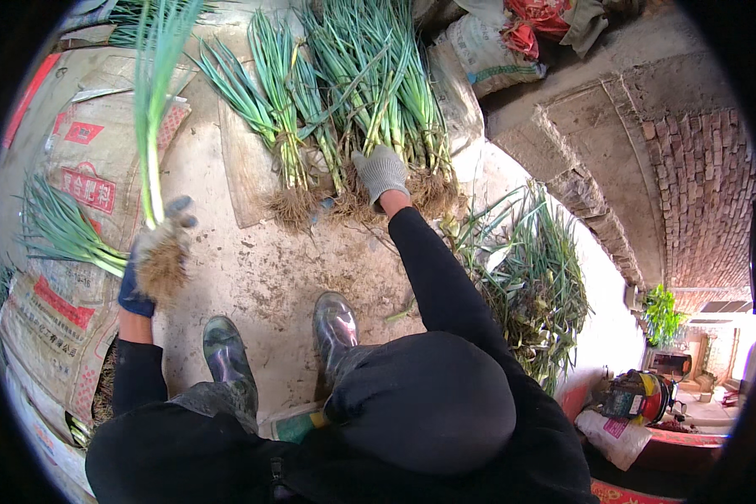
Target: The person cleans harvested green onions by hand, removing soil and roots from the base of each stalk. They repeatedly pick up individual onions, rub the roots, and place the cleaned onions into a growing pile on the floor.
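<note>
My left hand [135,291], in a soiled blue glove, holds a small bunch of green onions [154,183] near the roots. Their white stems stand up out of the hand, with brown roots [162,264] hanging in front of it. My right hand [383,169], in a grey knit glove, reaches to the stems of a large heap of green onions [368,82] with roots towards me. Its fingers are hidden among the stems, so its grip is unclear. Left of that heap lies a tied bundle of green onions [290,151].
Printed woven sacks [110,148] lie at the left, with more green onions [75,236] on them. Wilted leaf trimmings [529,290] are piled at the right. Full sacks [491,53] stand at the back right, near a brick wall [699,201]. My boots [335,321] stand on the dirt-strewn floor [258,264].
</note>
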The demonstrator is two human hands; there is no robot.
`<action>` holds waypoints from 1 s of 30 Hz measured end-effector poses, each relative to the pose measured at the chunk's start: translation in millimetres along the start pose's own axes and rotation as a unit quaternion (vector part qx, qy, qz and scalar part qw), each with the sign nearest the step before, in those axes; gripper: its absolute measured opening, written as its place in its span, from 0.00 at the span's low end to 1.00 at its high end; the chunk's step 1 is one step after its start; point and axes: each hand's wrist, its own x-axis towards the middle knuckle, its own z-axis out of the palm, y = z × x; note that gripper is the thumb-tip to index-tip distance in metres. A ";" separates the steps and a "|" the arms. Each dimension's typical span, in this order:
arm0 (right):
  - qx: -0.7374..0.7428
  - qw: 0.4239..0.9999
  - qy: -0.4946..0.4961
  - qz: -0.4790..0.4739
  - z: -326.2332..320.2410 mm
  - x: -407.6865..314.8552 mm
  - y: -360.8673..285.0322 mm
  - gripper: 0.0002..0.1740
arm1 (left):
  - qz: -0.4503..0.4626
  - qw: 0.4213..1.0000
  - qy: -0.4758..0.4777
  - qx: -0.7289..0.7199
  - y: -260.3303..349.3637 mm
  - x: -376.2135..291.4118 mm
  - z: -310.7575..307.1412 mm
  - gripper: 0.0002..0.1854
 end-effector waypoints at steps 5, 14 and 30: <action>0.324 0.944 0.013 -0.052 -20.6 -33.2 9.0 0.21 | -0.183 0.982 -0.032 -0.028 -64.9 -1.4 -10.2 0.29; 0.418 0.898 -0.057 -0.125 47.4 -164.6 -6.0 0.21 | -0.188 0.982 -0.013 -0.026 -96.7 -2.4 33.4 0.22; 0.369 0.896 -0.235 -0.074 104.9 -189.2 -51.7 0.26 | -0.215 0.976 -0.041 -0.010 -128.9 -0.4 68.2 0.24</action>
